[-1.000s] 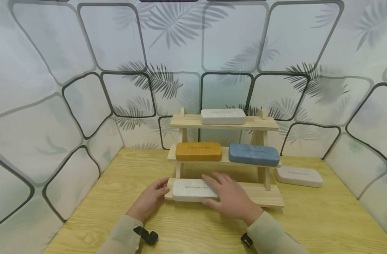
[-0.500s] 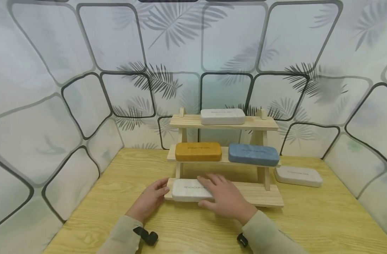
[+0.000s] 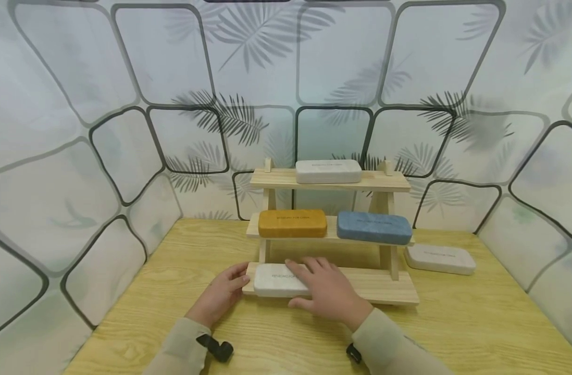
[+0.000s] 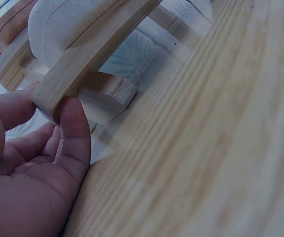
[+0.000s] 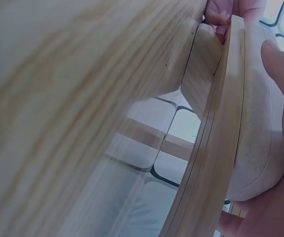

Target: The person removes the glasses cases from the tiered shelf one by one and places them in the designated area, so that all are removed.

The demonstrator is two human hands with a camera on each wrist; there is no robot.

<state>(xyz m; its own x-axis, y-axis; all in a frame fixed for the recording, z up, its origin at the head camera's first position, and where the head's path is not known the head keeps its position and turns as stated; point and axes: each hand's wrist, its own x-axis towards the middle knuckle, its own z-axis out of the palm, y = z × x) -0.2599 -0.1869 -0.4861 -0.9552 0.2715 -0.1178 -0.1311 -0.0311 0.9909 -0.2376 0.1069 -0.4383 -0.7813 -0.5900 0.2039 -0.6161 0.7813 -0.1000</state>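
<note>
A white glasses case (image 3: pixel 274 281) with printed lettering lies on the bottom shelf of a three-tier wooden display rack (image 3: pixel 384 287), near its left end. My left hand (image 3: pixel 222 292) pinches that shelf's left end between thumb and finger, and the left wrist view shows the wooden end (image 4: pixel 58 89) between them. Over the right part of the case lies my right hand (image 3: pixel 330 291). Its thumb (image 5: pixel 280 64) is along the case's front side in the right wrist view, with the palm round its right end. The fingers behind the case are partly hidden.
On the middle shelf sit an orange case (image 3: pixel 293 224) and a blue case (image 3: pixel 374 228). Another white case (image 3: pixel 328 172) is on the top shelf. Right of the rack, one more white case (image 3: pixel 439 259) rests on the wood-grain table (image 3: pixel 473 323). Patterned cloth walls surround the table.
My right hand has slid left along the white case, covering more of it and its lettering. The left hand and the rack have stayed put.
</note>
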